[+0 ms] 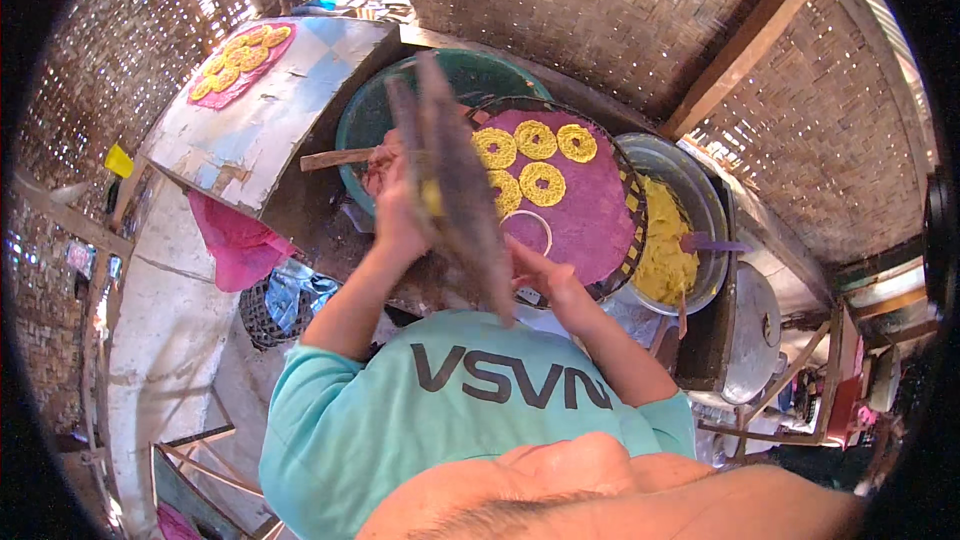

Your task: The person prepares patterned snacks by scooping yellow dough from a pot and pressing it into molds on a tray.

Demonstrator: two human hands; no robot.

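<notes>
A hinged-looking wooden press (pixel 469 180), blurred by motion, stands tilted before my chest. My left hand (pixel 394 187) grips its left side, and a wooden bar (pixel 334 159) sticks out past that hand. Something yellow (pixel 433 197) shows between the boards. My right hand (pixel 544 270) is at the press's lower right; its fingertips are partly hidden, so its grip is unclear. Just above those fingers a pale ring (pixel 547 219) lies on a pink-purple cloth (pixel 585 232). Several yellow dough rings (pixel 542 184) rest on this cloth, which covers a round woven tray (pixel 637 240).
A green basin (pixel 360 116) sits behind the press. Right of the tray, a metal basin (pixel 709 165) holds yellow dough (pixel 664 247) and a purple-handled utensil (pixel 712 245). More dough rings (pixel 238 58) lie on pink cloth atop the left table (pixel 315 60). A metal lid (pixel 750 330) is at right.
</notes>
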